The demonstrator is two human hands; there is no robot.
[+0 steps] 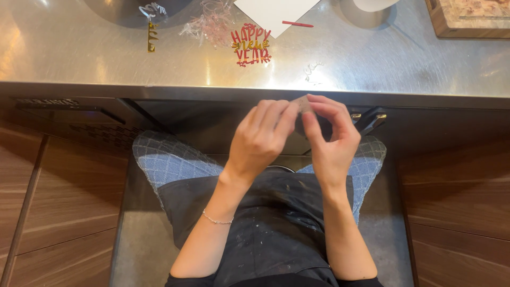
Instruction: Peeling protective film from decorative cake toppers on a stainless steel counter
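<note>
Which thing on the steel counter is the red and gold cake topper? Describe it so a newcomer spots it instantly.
Start at the steel counter and look along its far side, left of the white sheet. The cake topper lies flat there, beside a pale pink tangle. It alone has red and gold cut-out lettering.

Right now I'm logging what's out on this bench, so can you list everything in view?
Counter: one, shiny steel, across the top.
Cake topper with lettering: one, red and gold, flat on the counter, centre.
Gold topper piece: one, upper left of the counter.
Clear pink wrapper: one, crumpled, left of the red topper.
White sheet: one, top centre.
Red stick: one, lying at the sheet's edge.
Wooden board: one, brown, top right corner.
Cabinet fronts: brown wood, both sides below.
Small piece: one, pale, pinched between both hands.
Bracelet: one, thin, left wrist.
Apron: one, dark, speckled.
Left hand, right hand: fingertips meeting.
</note>
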